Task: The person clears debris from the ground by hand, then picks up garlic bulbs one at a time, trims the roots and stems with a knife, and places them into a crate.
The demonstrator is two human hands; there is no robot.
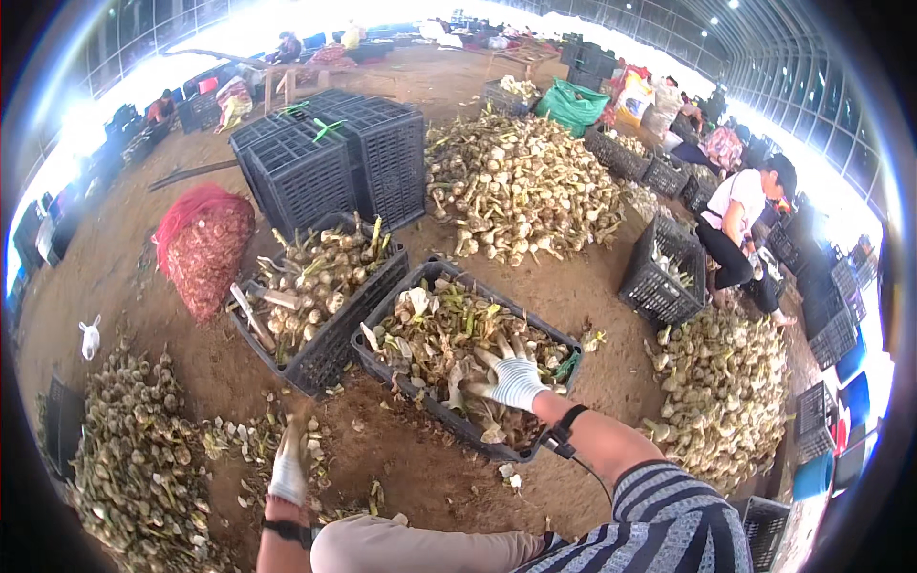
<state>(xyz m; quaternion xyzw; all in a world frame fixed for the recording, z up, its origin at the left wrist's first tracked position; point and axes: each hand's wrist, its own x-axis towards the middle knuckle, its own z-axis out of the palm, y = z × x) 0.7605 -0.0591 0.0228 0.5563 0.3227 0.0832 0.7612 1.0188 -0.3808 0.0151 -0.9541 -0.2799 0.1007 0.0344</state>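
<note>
Crate (458,429) nearly filled with scraps (430,334), touched by the right hand (514,380), grip splayed; left of the crate, the left hand (288,470), grip hard to judge; beyond it, garlic (525,186) is left heaped.

The gloved right hand (517,384), near centre, is white with grey stripes; the central crate (441,413) is black. The sleeve (664,497) at lower right is striped navy and grey, the mesh sack (204,250) at left pinkish-red.
</note>
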